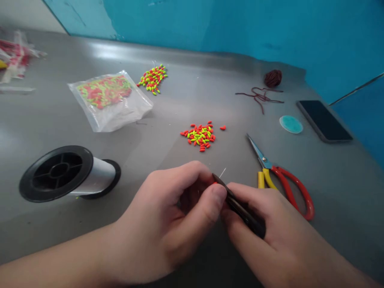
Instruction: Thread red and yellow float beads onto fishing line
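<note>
My left hand (177, 220) is closed in a pinch, thumb against the bent index finger. A speck of red, which looks like a bead (215, 183), shows between those fingertips. My right hand (264, 224) is wrapped round a dark pointed tool (243, 212), whose narrow tip touches the left fingertips. Whether its jaws are apart, I cannot tell. Past the tip sticks out a short piece of thin clear line (222, 173). Just beyond my hands lies a loose pile of red and yellow-green oval beads (199, 136).
Left stands a black-flanged spool (102, 178) of clear line. Behind it are a bag of beads (105, 92) and another bead pile (153, 79). Scissors (279, 172), a teal disc (291, 124), a phone (324, 120), and brown yarn (273, 78) lie right.
</note>
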The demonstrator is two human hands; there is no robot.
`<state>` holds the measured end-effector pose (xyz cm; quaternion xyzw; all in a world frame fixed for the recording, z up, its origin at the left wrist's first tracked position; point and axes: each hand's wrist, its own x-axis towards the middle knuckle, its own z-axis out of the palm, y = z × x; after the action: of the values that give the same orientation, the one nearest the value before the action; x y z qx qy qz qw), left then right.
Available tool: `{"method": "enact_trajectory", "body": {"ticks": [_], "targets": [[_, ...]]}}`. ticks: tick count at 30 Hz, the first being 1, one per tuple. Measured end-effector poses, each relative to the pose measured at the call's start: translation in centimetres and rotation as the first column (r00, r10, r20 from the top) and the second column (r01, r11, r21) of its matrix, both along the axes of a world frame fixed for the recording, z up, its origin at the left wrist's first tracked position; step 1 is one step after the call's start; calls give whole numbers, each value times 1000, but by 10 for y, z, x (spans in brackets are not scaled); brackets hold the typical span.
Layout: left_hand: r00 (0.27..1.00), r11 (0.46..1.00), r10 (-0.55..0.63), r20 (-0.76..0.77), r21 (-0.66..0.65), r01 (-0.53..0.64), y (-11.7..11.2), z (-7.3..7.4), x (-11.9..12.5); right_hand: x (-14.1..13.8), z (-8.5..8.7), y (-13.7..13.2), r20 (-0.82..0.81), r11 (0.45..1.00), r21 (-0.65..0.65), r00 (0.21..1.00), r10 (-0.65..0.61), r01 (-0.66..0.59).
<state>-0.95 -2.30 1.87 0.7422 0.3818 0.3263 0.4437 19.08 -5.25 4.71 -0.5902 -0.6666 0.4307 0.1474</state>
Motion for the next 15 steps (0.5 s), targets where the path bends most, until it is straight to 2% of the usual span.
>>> {"method": "enact_trajectory", "body": {"ticks": [6, 12, 15], "targets": [[999, 999, -54, -4, -10, 53, 2, 2, 0, 0, -1, 2, 31, 999, 43, 999, -18, 16], [998, 999, -29, 53, -34, 31, 4, 5, 2, -4, 4, 4, -53, 994, -88, 996, -72, 67], [998, 998, -5, 62, -56, 9, 3, 6, 2, -5, 5, 5, -73, 991, -91, 992, -108, 101]]}}
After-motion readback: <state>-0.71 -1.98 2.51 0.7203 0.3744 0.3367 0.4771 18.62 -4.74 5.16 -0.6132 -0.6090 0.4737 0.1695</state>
